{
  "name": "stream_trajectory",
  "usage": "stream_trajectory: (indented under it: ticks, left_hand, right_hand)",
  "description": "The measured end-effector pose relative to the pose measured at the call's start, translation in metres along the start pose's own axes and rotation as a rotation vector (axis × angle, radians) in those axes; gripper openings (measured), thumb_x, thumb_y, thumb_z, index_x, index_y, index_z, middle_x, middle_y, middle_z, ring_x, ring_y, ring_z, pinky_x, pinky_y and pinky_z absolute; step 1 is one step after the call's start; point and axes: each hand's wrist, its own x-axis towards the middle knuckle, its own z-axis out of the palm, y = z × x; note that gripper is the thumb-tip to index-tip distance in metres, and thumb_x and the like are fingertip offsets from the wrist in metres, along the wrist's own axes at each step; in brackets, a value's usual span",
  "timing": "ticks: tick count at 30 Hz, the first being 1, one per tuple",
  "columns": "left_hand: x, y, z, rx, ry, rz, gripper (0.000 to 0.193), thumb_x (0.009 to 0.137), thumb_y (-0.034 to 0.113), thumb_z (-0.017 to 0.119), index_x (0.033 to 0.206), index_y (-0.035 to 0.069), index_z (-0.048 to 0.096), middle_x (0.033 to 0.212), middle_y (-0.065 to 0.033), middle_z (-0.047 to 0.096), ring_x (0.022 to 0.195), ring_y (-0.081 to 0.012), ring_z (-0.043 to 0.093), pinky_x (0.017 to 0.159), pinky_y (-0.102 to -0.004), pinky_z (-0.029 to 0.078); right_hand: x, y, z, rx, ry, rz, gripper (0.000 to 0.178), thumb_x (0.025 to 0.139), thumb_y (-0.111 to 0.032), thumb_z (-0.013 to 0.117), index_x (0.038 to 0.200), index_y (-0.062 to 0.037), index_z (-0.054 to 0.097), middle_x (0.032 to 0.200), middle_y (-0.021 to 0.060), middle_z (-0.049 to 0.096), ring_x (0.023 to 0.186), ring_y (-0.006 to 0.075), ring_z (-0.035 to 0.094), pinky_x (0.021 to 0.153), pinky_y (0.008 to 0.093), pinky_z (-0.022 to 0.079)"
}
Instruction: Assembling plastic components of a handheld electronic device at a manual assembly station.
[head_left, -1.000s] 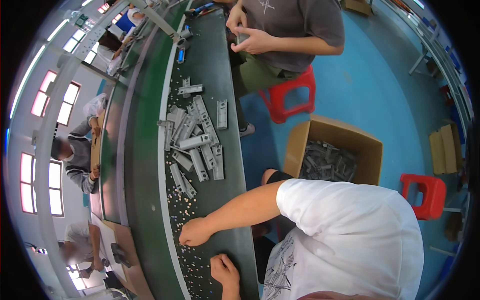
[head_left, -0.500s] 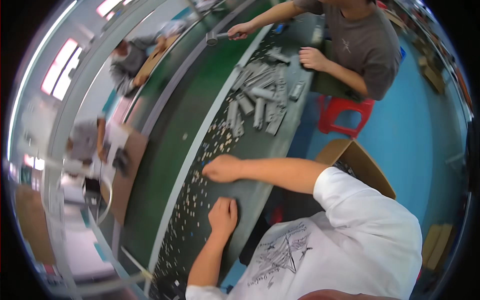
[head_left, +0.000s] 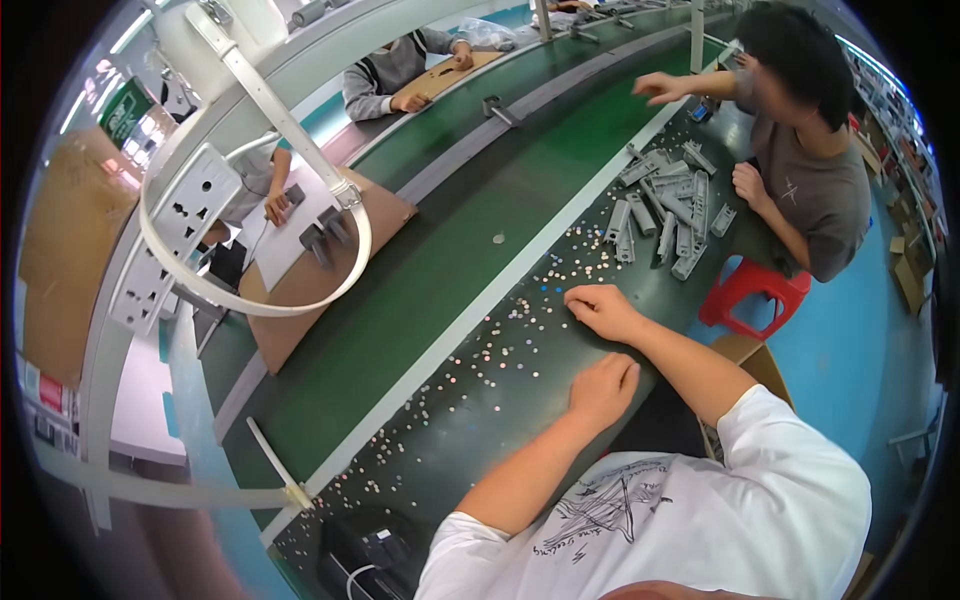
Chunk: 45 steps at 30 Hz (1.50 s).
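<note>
My right hand (head_left: pixel 604 311) rests on the dark bench top (head_left: pixel 545 405), its fingers curled down at the edge of a scatter of small round discs (head_left: pixel 500 350). Most of the discs are pale, with a few blue ones close to that hand. Nearer to me, my left hand (head_left: pixel 602 388) lies loosely closed on the bench by its near edge. The fingers of both hands turn under, so whatever they may hold is hidden. Beyond my right hand is a pile of grey elongated housings (head_left: pixel 672 205).
A green conveyor belt (head_left: pixel 450 260) runs beyond a pale rail (head_left: pixel 470 325). A co-worker (head_left: pixel 810 190) is at the far right, near a red stool (head_left: pixel 757 296). A white strap loop (head_left: pixel 255 305) and power strip (head_left: pixel 185 225) hang at left. A black device (head_left: pixel 375 550) stands at lower left.
The view has swung, shifting the scene rightward. The co-worker's outstretched hand has let go of a grey part, and one now lies on the conveyor's far side. My hands stay close to the bench.
</note>
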Motion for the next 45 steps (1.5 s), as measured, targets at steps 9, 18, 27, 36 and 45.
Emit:
stream_trajectory:
  ticks: [9, 18, 27, 36, 45]
  left_hand:
    - [0.006, -0.005, 0.009, 0.009, -0.054, 0.000, 0.018, 0.089, 0.023, 0.055, 0.091, 0.007, 0.062, 0.088, -0.0137, 0.065, 0.078, -0.0357, 0.063, 0.066, -0.0473, 0.051]
    - [0.010, 0.000, 0.005, 0.005, -0.021, 0.005, 0.014, 0.087, 0.021, 0.058, 0.083, 0.007, 0.059, 0.082, -0.0124, 0.064, 0.073, -0.0307, 0.064, 0.061, -0.0425, 0.052]
    - [0.002, 0.003, 0.004, 0.098, -0.045, -0.009, 0.014, 0.088, 0.022, 0.058, 0.087, 0.009, 0.060, 0.081, -0.0099, 0.064, 0.071, -0.0306, 0.064, 0.059, -0.0423, 0.052]
    - [0.012, 0.005, 0.003, 0.095, -0.045, -0.048, 0.013, 0.087, 0.020, 0.061, 0.084, 0.007, 0.062, 0.079, -0.0106, 0.064, 0.070, -0.0296, 0.064, 0.060, -0.0411, 0.050]
    - [0.010, -0.001, -0.004, 0.007, -0.086, -0.017, 0.037, 0.091, 0.028, 0.062, 0.063, 0.006, 0.049, 0.060, -0.0090, 0.053, 0.054, -0.0294, 0.056, 0.048, -0.0409, 0.043]
  right_hand:
    - [0.054, -0.030, 0.042, 0.177, -0.423, 0.108, 0.017, 0.089, -0.015, 0.058, 0.099, -0.0048, 0.066, 0.073, 0.0048, 0.065, 0.064, 0.0126, 0.060, 0.064, 0.0299, 0.049]
    - [0.055, -0.042, 0.094, 0.404, -0.744, -0.299, 0.016, 0.090, -0.019, 0.060, 0.100, -0.0072, 0.065, 0.085, 0.0094, 0.067, 0.074, 0.0233, 0.065, 0.065, 0.0343, 0.051]
    - [0.046, -0.045, 0.100, 0.413, -0.673, -0.399, 0.014, 0.092, -0.017, 0.056, 0.098, -0.0074, 0.063, 0.083, 0.0100, 0.065, 0.074, 0.0281, 0.063, 0.064, 0.0379, 0.049]
    - [0.053, -0.042, 0.100, 0.493, -0.694, -0.355, 0.013, 0.092, -0.019, 0.055, 0.094, -0.0084, 0.062, 0.075, 0.0070, 0.064, 0.067, 0.0251, 0.061, 0.060, 0.0374, 0.047]
    - [0.054, -0.041, 0.101, 0.439, -0.840, -0.284, 0.036, 0.099, -0.037, 0.046, 0.083, -0.0066, 0.056, 0.069, 0.0110, 0.058, 0.065, 0.0305, 0.058, 0.060, 0.0413, 0.045]
